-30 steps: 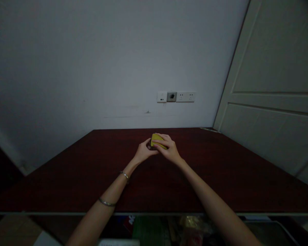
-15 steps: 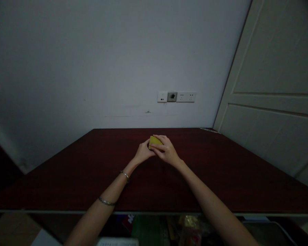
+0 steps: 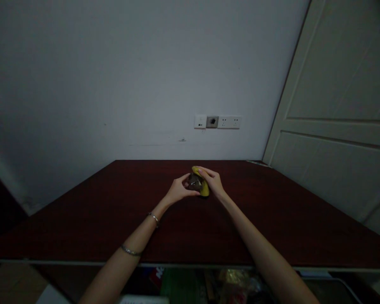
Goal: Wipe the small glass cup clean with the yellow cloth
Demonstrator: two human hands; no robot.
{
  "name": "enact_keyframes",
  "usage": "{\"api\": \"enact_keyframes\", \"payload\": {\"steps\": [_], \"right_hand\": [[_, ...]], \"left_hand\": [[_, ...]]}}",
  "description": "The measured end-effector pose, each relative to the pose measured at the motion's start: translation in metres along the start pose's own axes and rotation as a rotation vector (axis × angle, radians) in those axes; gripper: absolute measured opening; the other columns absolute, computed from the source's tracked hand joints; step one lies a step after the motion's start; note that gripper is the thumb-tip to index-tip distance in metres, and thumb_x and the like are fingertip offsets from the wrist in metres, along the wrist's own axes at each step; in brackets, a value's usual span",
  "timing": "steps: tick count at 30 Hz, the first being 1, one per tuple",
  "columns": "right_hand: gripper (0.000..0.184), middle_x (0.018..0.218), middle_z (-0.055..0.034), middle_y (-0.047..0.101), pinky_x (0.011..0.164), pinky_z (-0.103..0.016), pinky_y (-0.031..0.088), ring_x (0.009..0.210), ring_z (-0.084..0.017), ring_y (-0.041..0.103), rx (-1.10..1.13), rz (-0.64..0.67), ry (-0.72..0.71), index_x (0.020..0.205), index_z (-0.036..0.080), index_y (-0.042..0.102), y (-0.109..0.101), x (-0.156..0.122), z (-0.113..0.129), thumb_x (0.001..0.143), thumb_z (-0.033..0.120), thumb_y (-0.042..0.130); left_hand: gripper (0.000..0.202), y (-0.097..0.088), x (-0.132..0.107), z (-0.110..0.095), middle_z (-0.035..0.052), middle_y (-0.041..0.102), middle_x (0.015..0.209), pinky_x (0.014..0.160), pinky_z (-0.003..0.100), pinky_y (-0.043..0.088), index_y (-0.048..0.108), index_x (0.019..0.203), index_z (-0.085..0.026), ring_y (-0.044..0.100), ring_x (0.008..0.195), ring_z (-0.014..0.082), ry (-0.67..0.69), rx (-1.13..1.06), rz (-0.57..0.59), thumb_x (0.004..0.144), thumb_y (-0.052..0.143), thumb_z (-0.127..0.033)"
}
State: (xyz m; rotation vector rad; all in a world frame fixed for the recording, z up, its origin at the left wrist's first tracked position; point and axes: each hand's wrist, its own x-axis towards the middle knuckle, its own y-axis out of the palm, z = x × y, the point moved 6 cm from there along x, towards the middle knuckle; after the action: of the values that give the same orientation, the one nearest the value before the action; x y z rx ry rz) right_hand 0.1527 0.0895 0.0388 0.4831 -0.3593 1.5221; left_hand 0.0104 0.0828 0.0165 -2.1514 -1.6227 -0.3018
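Note:
Both my hands meet over the middle of a dark red table point(image 3: 272, 211), holding one small yellow sponge point(image 3: 203, 188) with a dark grey-brown underside. My left hand point(image 3: 177, 192) grips its left side with curled fingers. My right hand point(image 3: 213, 181) wraps over its top and right edge. The sponge is tilted up so its dark face points toward me. My left forearm wears two thin bracelets point(image 3: 131, 250).
A white wall with a strip of power sockets point(image 3: 217, 121) stands behind the table. A pale panelled door point(image 3: 338, 126) runs along the right side. Under the table's near edge lie dim packets and boxes point(image 3: 209, 285).
The sponge lay flat with its yellow side up under my hands; now it is turned up on edge, its dark face showing. My right hand has shifted slightly right.

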Motion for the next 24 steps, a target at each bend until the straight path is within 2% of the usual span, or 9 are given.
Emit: {"api": "enact_keyframes", "payload": {"steps": [2,5,9,12,16,18,20,22,24], "right_hand": [[0.042,0.103,-0.0074,0.068,0.091,-0.040,0.045,0.100,-0.025,0.060,0.022,0.037,-0.014,0.097,0.018,0.069,0.000,0.000,0.005,0.069,0.048,0.062],[0.046,0.114,-0.0064,0.063,0.094,-0.039,0.043,0.107,-0.025,0.057,0.009,0.168,-0.075,0.108,0.021,0.063,0.005,-0.004,0.015,0.069,0.045,0.063],[0.078,0.130,-0.0078,0.050,0.099,-0.038,0.038,0.117,-0.025,0.048,-0.079,0.320,-0.191,0.126,0.024,0.046,0.015,-0.013,0.024,0.055,0.034,0.077],[0.091,0.135,-0.0097,0.043,0.102,-0.039,0.035,0.122,-0.024,0.043,-0.136,0.306,-0.227,0.131,0.024,0.038,0.019,-0.017,0.022,0.050,0.029,0.079],[0.089,0.134,-0.0109,0.045,0.102,-0.040,0.035,0.121,-0.024,0.044,-0.150,0.263,-0.217,0.130,0.024,0.040,0.020,-0.016,0.015,0.051,0.029,0.079],[0.087,0.132,-0.0109,0.047,0.102,-0.039,0.035,0.119,-0.024,0.046,-0.140,0.247,-0.203,0.129,0.022,0.042,0.019,-0.014,0.014,0.050,0.029,0.079],[0.084,0.129,-0.0110,0.050,0.101,-0.038,0.037,0.116,-0.023,0.049,-0.108,0.223,-0.167,0.127,0.021,0.044,0.018,-0.012,0.013,0.051,0.030,0.079],[0.080,0.125,-0.0111,0.054,0.098,-0.037,0.039,0.112,-0.023,0.053,-0.073,0.191,-0.105,0.124,0.019,0.047,0.017,-0.010,0.011,0.051,0.031,0.078],[0.076,0.121,-0.0112,0.056,0.096,-0.036,0.042,0.109,-0.023,0.055,-0.048,0.151,-0.032,0.121,0.017,0.050,0.017,-0.009,0.008,0.051,0.032,0.077]], "left_hand": [[0.080,-0.002,0.002,0.003,0.0135,0.063,0.108,0.086,0.038,0.047,0.054,0.114,-0.009,0.061,0.094,0.0239,-0.043,-0.123,-0.029,0.041,0.083,-0.022],[0.070,-0.005,0.004,0.000,0.0121,0.065,0.105,0.084,0.036,0.048,0.059,0.107,-0.010,0.062,0.092,0.0234,-0.060,-0.231,-0.048,0.043,0.082,-0.027],[0.057,-0.010,0.001,-0.002,0.0108,0.067,0.097,0.072,0.029,0.049,0.064,0.099,-0.010,0.063,0.085,0.0216,-0.114,-0.227,-0.066,0.053,0.077,-0.040],[0.055,-0.010,0.000,0.001,0.0099,0.068,0.092,0.063,0.025,0.047,0.065,0.096,-0.009,0.062,0.077,0.0189,-0.165,-0.202,-0.077,0.055,0.074,-0.045],[0.058,-0.010,0.001,0.006,0.0095,0.067,0.091,0.061,0.023,0.046,0.064,0.097,-0.010,0.061,0.074,0.0168,-0.187,-0.177,-0.032,0.057,0.071,-0.051],[0.059,-0.012,0.003,0.008,0.0096,0.066,0.092,0.063,0.024,0.047,0.063,0.098,-0.010,0.061,0.074,0.0163,-0.194,-0.151,0.033,0.059,0.068,-0.054],[0.062,-0.012,0.003,0.011,0.0105,0.065,0.094,0.064,0.026,0.048,0.060,0.102,-0.010,0.062,0.075,0.0169,-0.199,-0.135,0.155,0.059,0.067,-0.055],[0.069,-0.010,0.002,0.012,0.0129,0.062,0.105,0.068,0.028,0.049,0.055,0.112,-0.012,0.062,0.083,0.0198,-0.174,-0.159,0.276,0.057,0.072,-0.049],[0.082,-0.012,0.003,0.012,0.0149,0.055,0.118,0.077,0.031,0.049,0.045,0.124,-0.015,0.059,0.096,0.0231,-0.107,-0.195,0.289,0.052,0.078,-0.039]]}}
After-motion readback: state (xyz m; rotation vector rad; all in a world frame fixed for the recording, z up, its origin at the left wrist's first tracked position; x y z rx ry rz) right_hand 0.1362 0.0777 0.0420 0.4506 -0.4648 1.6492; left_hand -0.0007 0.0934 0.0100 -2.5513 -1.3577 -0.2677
